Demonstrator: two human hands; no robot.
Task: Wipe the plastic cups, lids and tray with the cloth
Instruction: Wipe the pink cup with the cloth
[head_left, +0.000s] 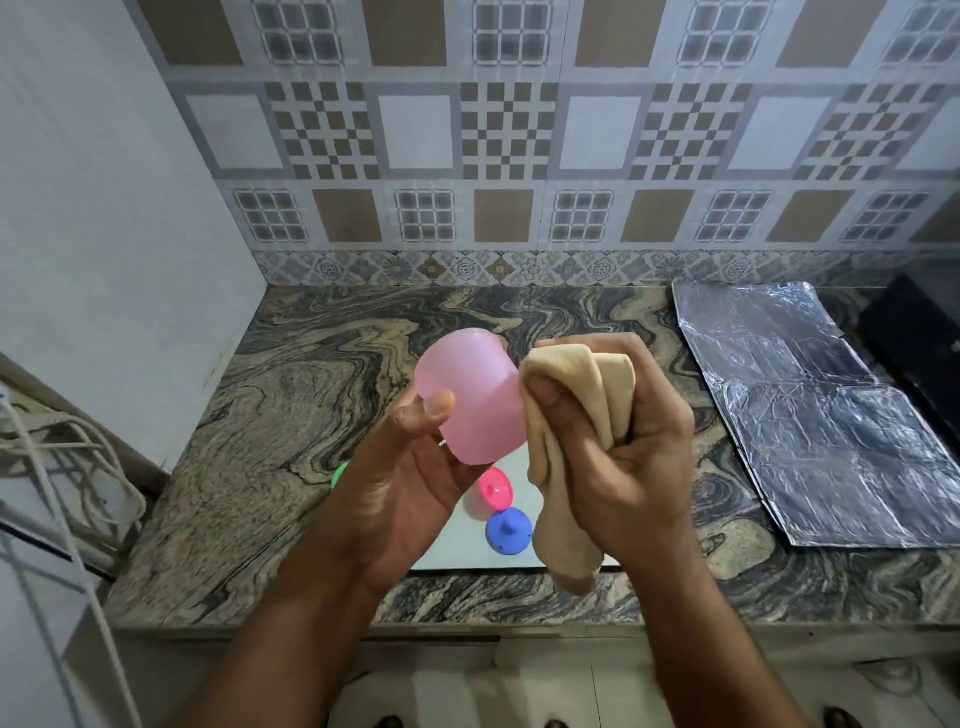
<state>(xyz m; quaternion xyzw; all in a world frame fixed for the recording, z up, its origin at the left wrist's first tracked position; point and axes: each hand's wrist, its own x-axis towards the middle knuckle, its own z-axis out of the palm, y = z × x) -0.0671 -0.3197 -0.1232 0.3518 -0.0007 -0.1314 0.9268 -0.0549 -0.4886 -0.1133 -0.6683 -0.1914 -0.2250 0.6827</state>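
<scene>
The left hand is gripping a pink plastic cup, thumb lying across its side. Just beside those fingers, the right hand is clutching a bunched beige cloth touching the cup.

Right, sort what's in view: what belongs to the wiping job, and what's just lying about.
Part of the job:
- pink cup, held in the left hand
- cloth, bunched in the right hand
- pink lid
- blue lid
- tray

Just lying about:
- foil sheet
- cords
- dark box
</scene>
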